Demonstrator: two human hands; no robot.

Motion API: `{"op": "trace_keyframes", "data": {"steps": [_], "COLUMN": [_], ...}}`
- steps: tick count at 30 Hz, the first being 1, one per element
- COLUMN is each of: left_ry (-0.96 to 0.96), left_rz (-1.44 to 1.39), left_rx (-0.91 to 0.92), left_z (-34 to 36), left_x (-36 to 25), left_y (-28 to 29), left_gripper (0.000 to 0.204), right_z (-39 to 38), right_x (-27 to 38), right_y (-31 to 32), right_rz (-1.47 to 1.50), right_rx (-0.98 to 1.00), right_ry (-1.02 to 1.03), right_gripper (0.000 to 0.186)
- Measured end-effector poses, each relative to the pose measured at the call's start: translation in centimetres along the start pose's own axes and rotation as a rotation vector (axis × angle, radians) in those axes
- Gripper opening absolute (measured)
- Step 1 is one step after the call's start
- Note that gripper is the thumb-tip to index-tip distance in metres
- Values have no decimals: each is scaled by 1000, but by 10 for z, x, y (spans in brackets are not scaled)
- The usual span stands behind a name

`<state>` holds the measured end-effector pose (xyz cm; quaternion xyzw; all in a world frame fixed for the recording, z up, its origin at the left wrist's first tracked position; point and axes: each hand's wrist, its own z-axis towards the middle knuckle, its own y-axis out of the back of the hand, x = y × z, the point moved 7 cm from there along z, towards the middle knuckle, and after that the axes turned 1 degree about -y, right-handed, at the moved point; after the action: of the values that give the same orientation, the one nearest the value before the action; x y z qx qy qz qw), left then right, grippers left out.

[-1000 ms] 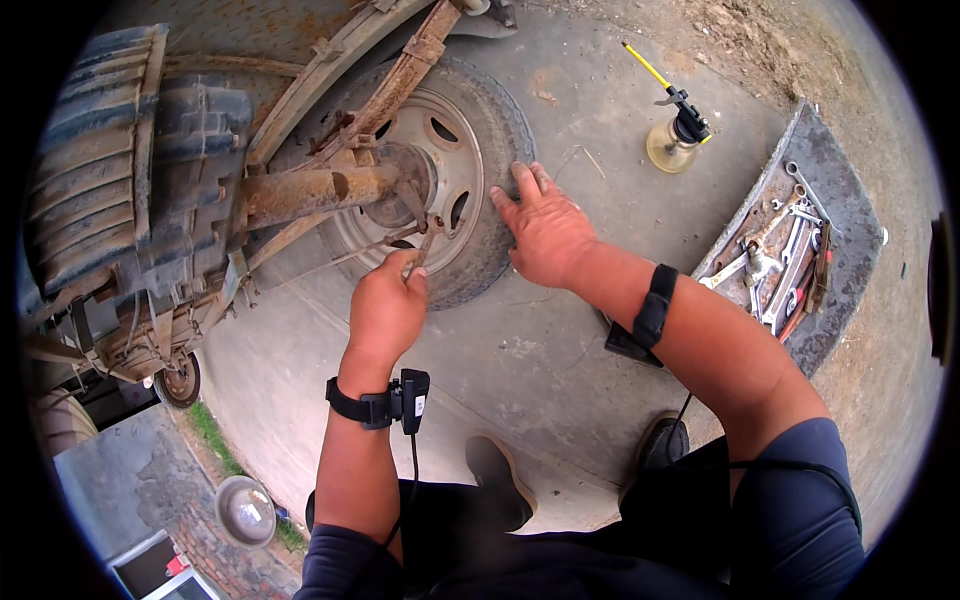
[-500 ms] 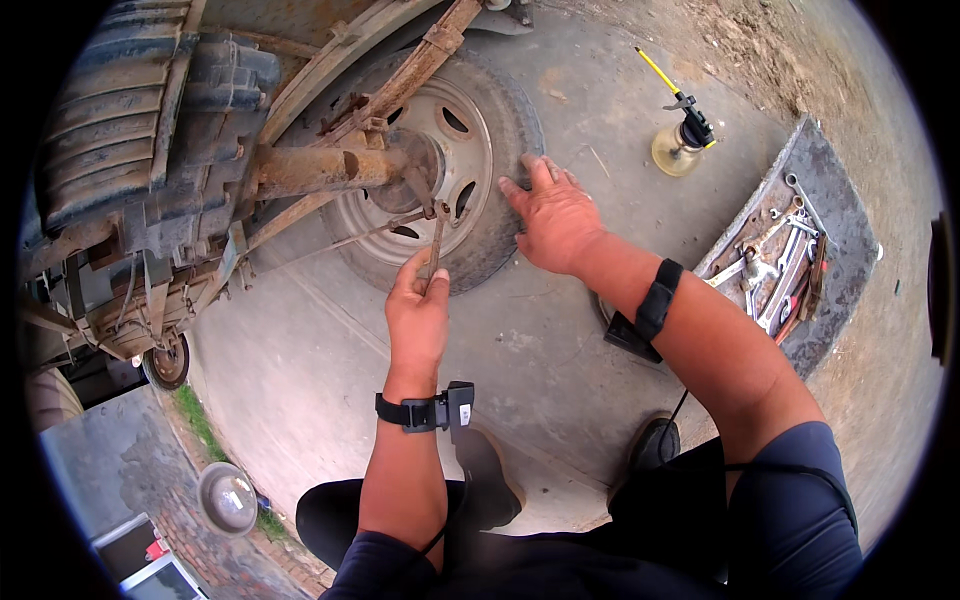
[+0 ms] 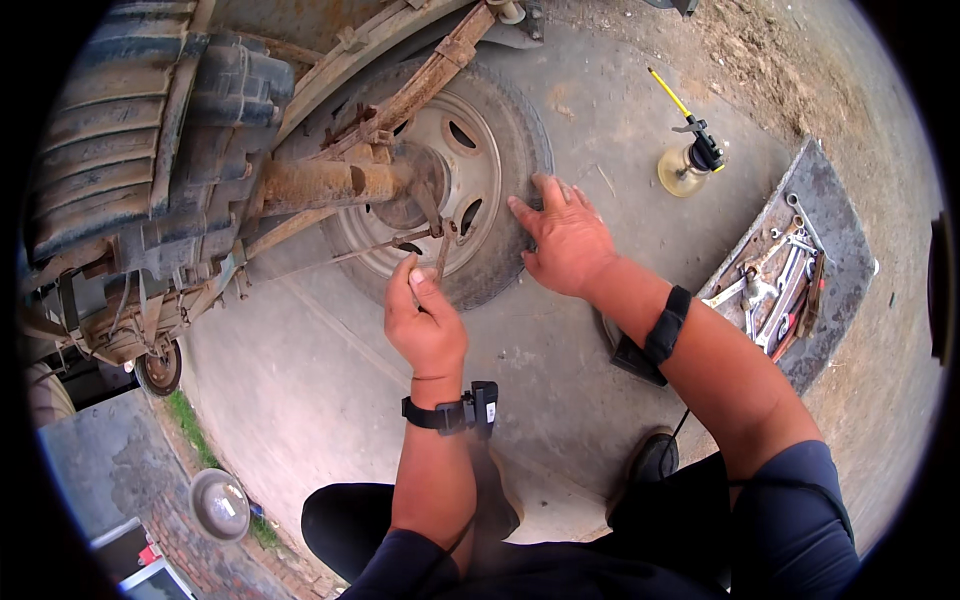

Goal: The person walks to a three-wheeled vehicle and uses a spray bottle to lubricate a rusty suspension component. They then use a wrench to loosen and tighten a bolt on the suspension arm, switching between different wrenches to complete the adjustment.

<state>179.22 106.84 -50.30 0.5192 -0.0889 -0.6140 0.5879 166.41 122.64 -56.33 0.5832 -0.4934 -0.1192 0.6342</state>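
At the centre of the frame, the left hand [image 3: 427, 322], thumb and fingers bent, meets the lower end of a slender, brownish metal tool [image 3: 444, 256]; whether the fingers grip it cannot be told. The tool's upper end lies at the rusty rod joint [image 3: 436, 229], before a pale steel wheel [image 3: 483, 170]. The right hand [image 3: 568, 238], fingers open and spread, lies at the edge of the black rubber tyre [image 3: 524, 125]. Right: a grey metal tray [image 3: 842, 205] bearing wrenches [image 3: 785, 285].
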Motion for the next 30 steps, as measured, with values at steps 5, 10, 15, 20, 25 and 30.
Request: {"op": "trace_keyframes", "data": {"steps": [5, 10, 15, 20, 25, 30], "left_ry": [190, 277, -131, -168, -189, 21], "left_rz": [-192, -218, -62, -50, 6, -248], "left_rx": [8, 46, 12, 0, -54, 218], "left_z": [12, 23, 40, 53, 138, 143], "left_x": [1, -2, -30, -37, -41, -30], "left_y": [4, 4, 7, 5, -2, -34], "left_gripper": [26, 24, 28, 29, 23, 21], "right_z": [1, 2, 4, 4, 3, 2], "right_x": [0, 1, 2, 1, 7, 2], "right_y": [3, 4, 4, 3, 4, 6], "right_rz": [42, 44, 40, 39, 52, 93], "right_rx": [65, 61, 53, 68, 59, 71], "right_ry": [-18, -23, -12, -18, -4, -14], "right_gripper": [66, 65, 65, 65, 64, 61]}}
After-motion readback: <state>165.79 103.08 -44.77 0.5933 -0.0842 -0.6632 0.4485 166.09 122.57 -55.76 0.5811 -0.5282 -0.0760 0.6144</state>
